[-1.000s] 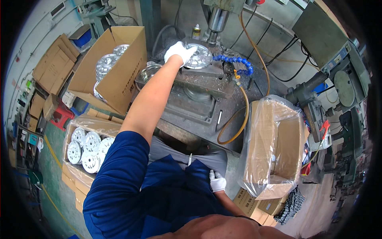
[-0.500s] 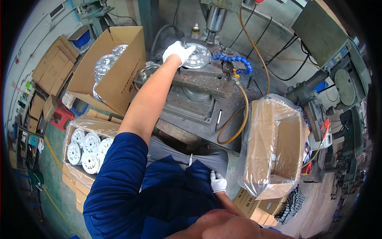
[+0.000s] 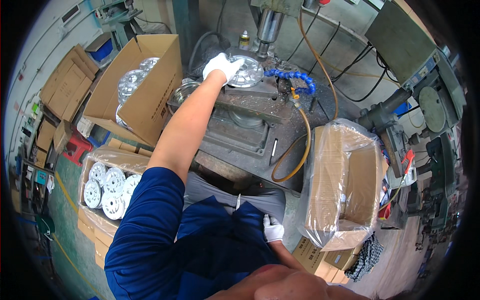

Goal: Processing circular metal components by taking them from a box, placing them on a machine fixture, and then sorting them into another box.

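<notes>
A round silver metal disc with spokes [image 3: 249,73] lies flat on the fixture [image 3: 260,90] of a drill press. My left hand [image 3: 219,68], in a white glove, grips the disc's left rim, with fingers reaching over its top; the underside of the grip is hidden. Just behind the disc hangs the press spindle [image 3: 268,30]. A blue segmented coolant hose [image 3: 295,75] ends close to the disc's right edge. My gloved right hand [image 3: 273,230] rests on my right thigh, holding nothing I can see, its fingers stretched out and partly hidden.
A cardboard box [image 3: 155,95] of shiny discs stands left of the press; a lower plastic-lined box [image 3: 127,156] holds several pale discs. On the right is another plastic-lined box [image 3: 325,185]. A brown hose [image 3: 306,145] loops over the table, near a white stick [image 3: 273,148].
Almost nothing differs. My left hand stays at the disc's rim and my right hand remains on my thigh; the whole view has shifted very slightly.
</notes>
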